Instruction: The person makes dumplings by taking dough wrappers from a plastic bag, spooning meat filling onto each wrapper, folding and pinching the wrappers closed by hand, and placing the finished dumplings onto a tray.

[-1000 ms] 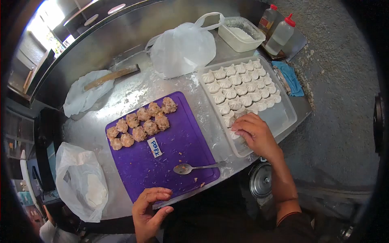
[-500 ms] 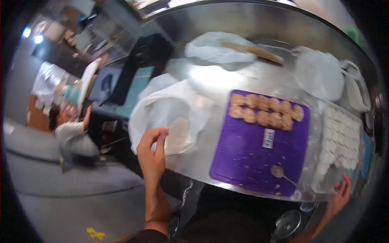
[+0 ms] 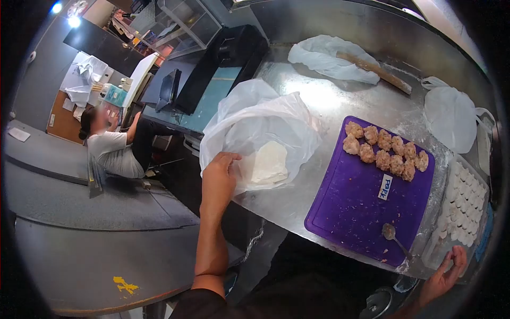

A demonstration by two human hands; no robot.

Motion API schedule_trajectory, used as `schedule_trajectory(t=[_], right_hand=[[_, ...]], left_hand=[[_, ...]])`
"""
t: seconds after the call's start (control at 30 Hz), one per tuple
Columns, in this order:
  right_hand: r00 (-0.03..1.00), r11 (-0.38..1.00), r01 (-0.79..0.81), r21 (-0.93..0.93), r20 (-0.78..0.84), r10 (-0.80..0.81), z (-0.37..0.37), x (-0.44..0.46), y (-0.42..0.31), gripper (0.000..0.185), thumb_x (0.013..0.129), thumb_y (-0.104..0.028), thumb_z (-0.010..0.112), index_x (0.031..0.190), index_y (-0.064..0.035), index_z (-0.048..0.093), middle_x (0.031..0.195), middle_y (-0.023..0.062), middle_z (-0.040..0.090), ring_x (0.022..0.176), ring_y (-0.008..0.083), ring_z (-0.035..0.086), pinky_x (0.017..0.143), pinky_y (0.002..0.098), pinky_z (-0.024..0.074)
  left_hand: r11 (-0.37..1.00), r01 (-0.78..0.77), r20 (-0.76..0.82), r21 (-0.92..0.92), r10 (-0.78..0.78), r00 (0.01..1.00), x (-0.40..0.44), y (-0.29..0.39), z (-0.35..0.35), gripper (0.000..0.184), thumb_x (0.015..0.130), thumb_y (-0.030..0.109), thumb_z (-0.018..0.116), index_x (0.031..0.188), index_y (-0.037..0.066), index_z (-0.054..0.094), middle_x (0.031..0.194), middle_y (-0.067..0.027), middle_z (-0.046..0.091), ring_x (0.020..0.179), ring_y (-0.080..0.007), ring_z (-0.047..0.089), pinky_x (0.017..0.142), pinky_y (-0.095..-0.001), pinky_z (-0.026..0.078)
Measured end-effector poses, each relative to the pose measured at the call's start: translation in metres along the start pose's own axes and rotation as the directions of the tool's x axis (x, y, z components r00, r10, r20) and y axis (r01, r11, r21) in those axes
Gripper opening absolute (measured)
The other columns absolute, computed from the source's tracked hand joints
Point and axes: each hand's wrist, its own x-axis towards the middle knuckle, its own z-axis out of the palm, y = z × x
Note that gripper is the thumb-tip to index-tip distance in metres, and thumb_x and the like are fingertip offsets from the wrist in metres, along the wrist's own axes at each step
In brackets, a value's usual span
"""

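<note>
My left hand (image 3: 219,178) is at the mouth of a white plastic bag (image 3: 303,125), its fingers curled at the bag's near edge; the fingertips are partly hidden. Inside the bag lie pale, flat wrappers (image 3: 270,164). My right hand (image 3: 446,272) is empty with its fingers apart, over the near edge of a clear tray (image 3: 433,254) that holds rows of white dumplings (image 3: 461,204). Between the hands, a purple board (image 3: 345,204) bears two rows of meat balls (image 3: 382,158), a "PORK" label (image 3: 385,187) and a spoon (image 3: 389,232).
Behind the board, a wooden stick (image 3: 380,73) rests on a plastic bag (image 3: 324,56). A tied bag (image 3: 450,117) stands at the back right. A black device (image 3: 226,69) is left of the steel table. A person (image 3: 114,149) sits farther left.
The view has swung left. My left hand has gone from the purple board to the bag of wrappers. My right hand has let go of the dumpling at the tray and opened.
</note>
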Motion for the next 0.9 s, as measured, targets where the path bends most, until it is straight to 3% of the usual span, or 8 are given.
schedule_trajectory(t=[0.1,0.17,0.27,0.5,0.67,0.9], right_hand=[[0.999,0.997,-0.003,0.081,0.042,0.0,0.004,-0.001,0.002,0.019,0.11,0.001,0.061,0.126,0.0045,0.071,0.135,0.0148,0.065,0.13,0.0272,0.06,0.115,0.0406,0.0457],[0.998,0.999,-0.005,0.036,0.066,0.003,0.006,-0.003,0.001,0.018,0.109,0.005,0.061,0.123,0.0054,0.071,0.134,0.0154,0.065,0.13,0.0286,0.061,0.115,0.0409,0.0457],[0.989,1.0,0.007,-0.006,0.149,-0.006,0.001,0.0,-0.001,0.018,0.108,0.007,0.06,0.122,0.0056,0.071,0.133,0.0162,0.065,0.128,0.0296,0.061,0.114,0.0412,0.0463],[0.982,0.999,0.005,0.039,0.189,-0.013,0.004,0.001,-0.005,0.018,0.107,0.007,0.061,0.122,0.0052,0.071,0.131,0.0167,0.066,0.125,0.0299,0.062,0.112,0.0416,0.0476],[0.982,0.999,0.018,0.037,0.189,-0.024,0.006,0.0,-0.009,0.016,0.107,0.005,0.063,0.12,0.005,0.071,0.128,0.0162,0.066,0.122,0.0297,0.063,0.112,0.0414,0.0484],[0.98,0.996,-0.018,0.09,0.201,-0.001,0.012,-0.002,-0.014,0.015,0.106,0.006,0.064,0.119,0.0052,0.071,0.127,0.0161,0.066,0.121,0.0293,0.063,0.111,0.0397,0.0477]], left_hand=[[0.996,0.085,0.013,0.022,-0.085,0.996,-0.006,-0.003,0.0,0.025,0.093,-0.007,0.068,0.113,0.002,0.079,0.12,-0.016,0.077,0.105,-0.0342,0.077,0.091,-0.0407,0.062],[0.995,-0.092,0.003,0.042,0.092,0.996,-0.008,-0.003,-0.002,0.026,0.092,-0.006,0.069,0.113,0.003,0.08,0.118,-0.0147,0.078,0.108,-0.0362,0.077,0.095,-0.0416,0.061],[0.979,-0.203,0.081,0.013,0.202,0.976,-0.005,-0.004,-0.009,0.025,0.089,-0.003,0.075,0.113,0.004,0.08,0.118,-0.013,0.079,0.111,-0.0373,0.075,0.099,-0.043,0.059],[0.95,-0.303,0.231,0.076,0.278,0.932,0.011,-0.021,-0.021,0.022,0.085,0.002,0.083,0.107,0.005,0.079,0.119,-0.0122,0.079,0.114,-0.0356,0.074,0.1,-0.0444,0.058],[0.887,-0.456,0.238,-0.073,0.46,0.856,0.025,-0.022,-0.03,0.018,0.086,0.002,0.082,0.102,0.004,0.074,0.112,-0.0118,0.078,0.11,-0.0358,0.072,0.097,-0.0449,0.058],[0.928,-0.308,0.132,-0.209,0.339,0.932,0.042,-0.009,-0.006,0.021,0.093,-0.004,0.078,0.113,0.003,0.073,0.11,-0.0118,0.076,0.098,-0.0299,0.071,0.09,-0.0399,0.057]])
